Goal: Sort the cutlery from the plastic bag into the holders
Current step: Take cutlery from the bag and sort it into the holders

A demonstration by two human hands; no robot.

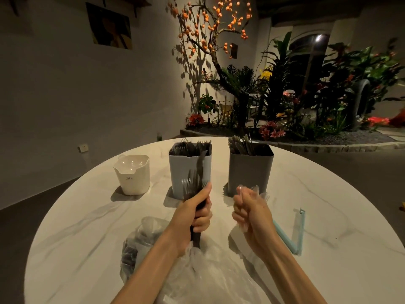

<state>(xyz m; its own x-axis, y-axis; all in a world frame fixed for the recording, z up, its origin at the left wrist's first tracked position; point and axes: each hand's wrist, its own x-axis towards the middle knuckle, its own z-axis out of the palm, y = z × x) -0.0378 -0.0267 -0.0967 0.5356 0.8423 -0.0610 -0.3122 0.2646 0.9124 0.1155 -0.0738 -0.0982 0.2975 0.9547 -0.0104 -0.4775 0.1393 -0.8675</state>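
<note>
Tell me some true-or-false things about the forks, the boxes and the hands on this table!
1. The left hand grips a bunch of forks. True.
2. The white holder is full of cutlery. False: it looks empty.
3. The right hand holds clear plastic. True.
4. There are only two holders on the table. False: there are three, the white one, the light blue holder and the grey holder.
5. The grey holder has cutlery in it. True.
</note>
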